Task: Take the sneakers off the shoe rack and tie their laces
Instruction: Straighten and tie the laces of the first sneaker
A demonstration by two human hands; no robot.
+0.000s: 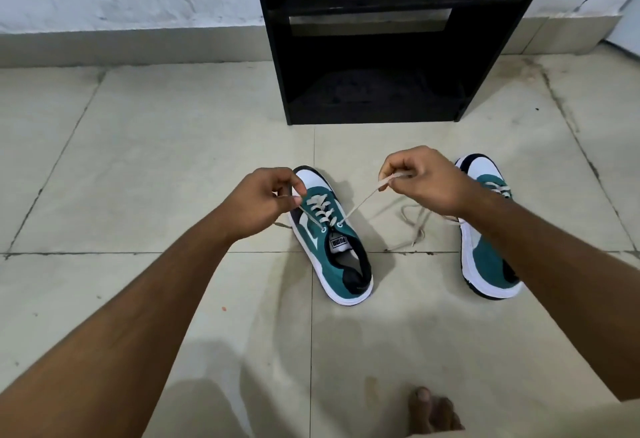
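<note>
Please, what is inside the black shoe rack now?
The shoe rack shows only dark shelves, no shoes. Both sneakers, one and the other, stand on the floor. Its top part is out of frame.

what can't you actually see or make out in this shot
- Right sneaker, head view: its middle and lace holes are covered by the right hand and forearm.
- Left lace end: hidden inside the left hand, so the grip is unclear.
- Rack: top cut off by the frame edge; the lower shelves are too dark to read.
- Foot: cut off at the bottom edge.
</note>
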